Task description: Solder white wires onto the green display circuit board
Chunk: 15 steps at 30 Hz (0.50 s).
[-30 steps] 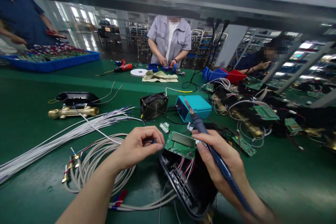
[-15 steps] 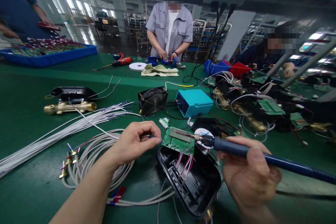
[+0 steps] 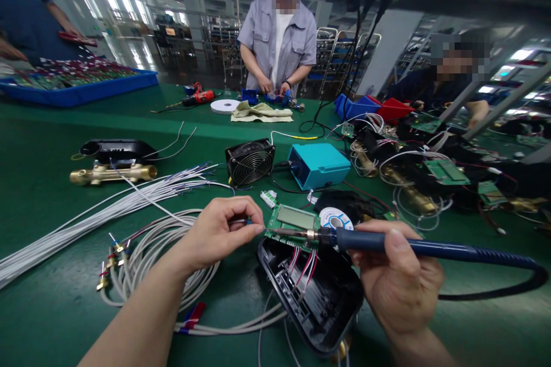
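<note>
My right hand (image 3: 400, 281) grips a dark blue soldering iron (image 3: 370, 239) like a pen. Its tip lies at the left edge of a green circuit board (image 3: 279, 236) with a small grey display (image 3: 295, 218). At that same edge my left hand (image 3: 226, 229) pinches a thin wire (image 3: 241, 221); a bit of blue shows between the fingers, and most of the wire is hidden. The board rests on the upper rim of an open black plastic housing (image 3: 321, 298). Red and white leads (image 3: 304, 266) run from the board down into the housing.
A solder reel (image 3: 336, 219) lies behind the iron. Further back stand a black fan (image 3: 250, 161) and a teal box (image 3: 319, 166). Coiled grey cables (image 3: 150, 258) and white wires (image 3: 107, 223) spread leftward. Brass-fitted assemblies (image 3: 408, 192) crowd the right. Co-workers (image 3: 278, 46) are across the table.
My right hand has moved the soldering iron leftward and down, so its tip now meets the board's left edge by my left fingers. The left hand has barely moved.
</note>
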Available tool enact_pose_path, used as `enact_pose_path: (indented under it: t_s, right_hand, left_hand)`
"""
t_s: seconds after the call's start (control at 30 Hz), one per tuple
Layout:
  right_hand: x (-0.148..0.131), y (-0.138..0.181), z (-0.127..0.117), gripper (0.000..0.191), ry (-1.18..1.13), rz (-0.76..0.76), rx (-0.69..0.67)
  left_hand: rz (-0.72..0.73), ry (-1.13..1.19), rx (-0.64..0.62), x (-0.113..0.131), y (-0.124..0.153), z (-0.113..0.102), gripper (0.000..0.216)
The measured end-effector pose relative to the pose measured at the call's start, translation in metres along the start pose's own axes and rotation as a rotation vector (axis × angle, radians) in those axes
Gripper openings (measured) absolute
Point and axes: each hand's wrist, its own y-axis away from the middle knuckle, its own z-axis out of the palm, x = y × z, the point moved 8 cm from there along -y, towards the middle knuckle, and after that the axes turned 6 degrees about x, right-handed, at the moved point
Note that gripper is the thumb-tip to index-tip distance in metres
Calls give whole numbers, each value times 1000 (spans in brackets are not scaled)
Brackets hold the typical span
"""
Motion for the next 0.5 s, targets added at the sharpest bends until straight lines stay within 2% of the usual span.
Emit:
enact_pose_path:
  t_s: [0.5]
  right_hand:
    - [-1,0,5,25,56,-43,-54]
  left_hand:
    - [22,-22,11,5,0,-1,10]
